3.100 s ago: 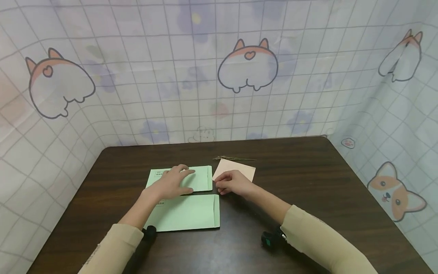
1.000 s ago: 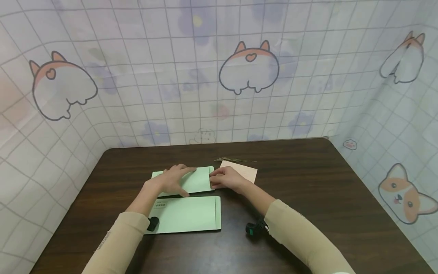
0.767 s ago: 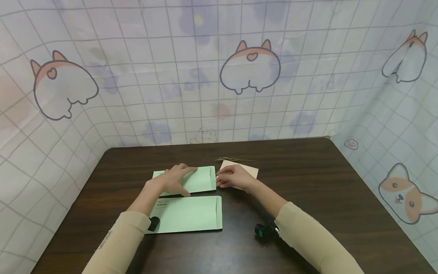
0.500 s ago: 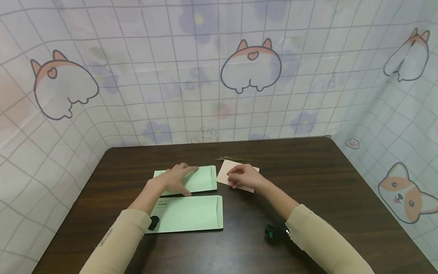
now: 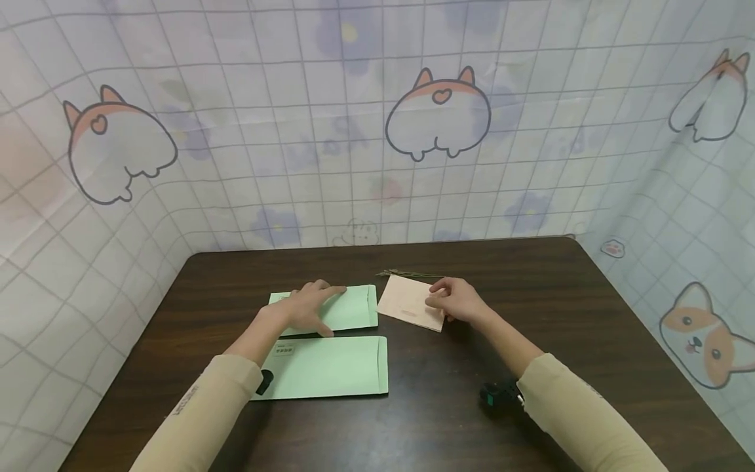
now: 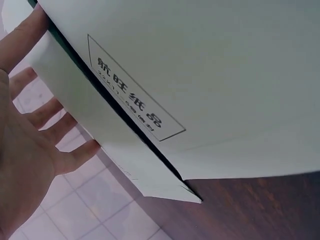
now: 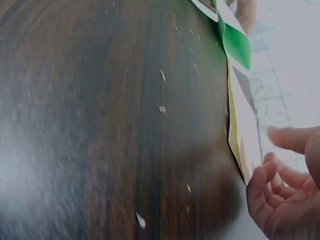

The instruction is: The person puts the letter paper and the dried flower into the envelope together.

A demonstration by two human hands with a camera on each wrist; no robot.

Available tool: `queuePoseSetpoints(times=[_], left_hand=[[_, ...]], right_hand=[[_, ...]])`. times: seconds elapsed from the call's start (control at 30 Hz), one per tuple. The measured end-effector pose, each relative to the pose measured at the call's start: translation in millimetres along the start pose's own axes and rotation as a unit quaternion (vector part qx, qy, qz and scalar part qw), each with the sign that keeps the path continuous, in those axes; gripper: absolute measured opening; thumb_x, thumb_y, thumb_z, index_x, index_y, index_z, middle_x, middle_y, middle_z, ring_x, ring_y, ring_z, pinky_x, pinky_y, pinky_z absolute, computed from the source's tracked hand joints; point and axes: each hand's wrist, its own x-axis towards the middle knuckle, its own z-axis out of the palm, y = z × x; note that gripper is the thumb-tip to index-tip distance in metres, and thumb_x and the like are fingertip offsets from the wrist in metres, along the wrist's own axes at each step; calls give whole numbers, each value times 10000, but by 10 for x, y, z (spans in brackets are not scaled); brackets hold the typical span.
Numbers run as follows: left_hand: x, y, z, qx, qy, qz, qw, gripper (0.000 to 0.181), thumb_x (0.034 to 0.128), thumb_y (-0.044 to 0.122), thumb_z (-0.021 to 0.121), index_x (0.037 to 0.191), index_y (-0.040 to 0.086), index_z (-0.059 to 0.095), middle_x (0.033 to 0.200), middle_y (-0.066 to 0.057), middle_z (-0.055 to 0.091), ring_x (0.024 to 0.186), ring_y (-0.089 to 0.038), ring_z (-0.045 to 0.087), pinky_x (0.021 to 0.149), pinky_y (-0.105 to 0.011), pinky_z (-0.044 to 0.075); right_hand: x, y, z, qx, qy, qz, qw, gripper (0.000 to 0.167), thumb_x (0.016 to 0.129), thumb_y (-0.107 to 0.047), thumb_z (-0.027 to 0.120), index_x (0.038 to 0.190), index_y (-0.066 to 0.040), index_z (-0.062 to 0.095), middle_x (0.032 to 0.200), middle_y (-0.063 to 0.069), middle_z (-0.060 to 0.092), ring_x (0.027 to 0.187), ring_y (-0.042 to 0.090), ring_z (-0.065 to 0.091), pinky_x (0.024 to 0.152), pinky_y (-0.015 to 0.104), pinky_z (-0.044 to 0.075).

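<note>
Two pale green envelopes lie flat, one behind the other, with their flaps to the right. My left hand (image 5: 303, 308) rests spread on the back envelope (image 5: 354, 308); the front envelope (image 5: 327, 370) is nearer me. In the left wrist view, a printed box shows on the near envelope (image 6: 225, 100), and the fingers of my left hand (image 6: 30, 135) touch the far one. Right of the back envelope lies a pale pink paper card (image 5: 409, 301). My right hand (image 5: 463, 301) is at the card's right edge, fingers loosely bent; the right wrist view shows fingertips (image 7: 257, 182) by its corner.
A thin dried sprig (image 5: 407, 273) lies just behind the card. Small light flecks dot the dark wooden table (image 5: 425, 419). A patterned cloth wall (image 5: 330, 190) stands behind and at both sides. Black wrist devices (image 5: 498, 396) sit under the sleeves.
My right hand has moved right, from the back envelope's flap end across the card to the card's right edge. My left hand stays on the envelope; the view has shifted slightly.
</note>
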Motion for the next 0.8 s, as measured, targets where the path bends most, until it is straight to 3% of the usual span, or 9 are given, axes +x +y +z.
queuePoseSetpoints(times=[0.27,0.47,0.67,0.8], left_hand=[[15,2,1,49,14,1,10000,997,825,394,882,1626,189,326,1553,-191,354,1427,-415,343,1068,-737,274],[-10,12,2,49,40,14,10000,991,826,389,881,1624,184,331,1535,-185,370,1412,-405,360,1061,-719,298],[6,3,13,80,26,-3,10000,994,830,396,877,1627,187,322,1541,-186,364,1415,-405,359,1063,-717,300],[5,2,10,37,22,-29,10000,998,831,390,878,1630,189,316,1554,-189,350,1429,-411,342,1073,-723,281]], right_hand=[[-11,78,-163,-947,384,208,9946,487,940,-208,740,1305,64,567,829,89,573,614,190,497,589,339,428],[-2,157,-178,-1666,439,6,9851,502,893,-199,784,1264,85,601,893,102,576,728,233,532,672,395,473],[9,189,-175,-1822,567,-84,9816,446,876,-190,794,1204,68,638,919,104,598,756,244,542,677,396,467],[-4,195,-185,-1601,621,-160,9850,370,862,-143,790,1130,73,653,882,95,605,721,214,529,650,353,449]])
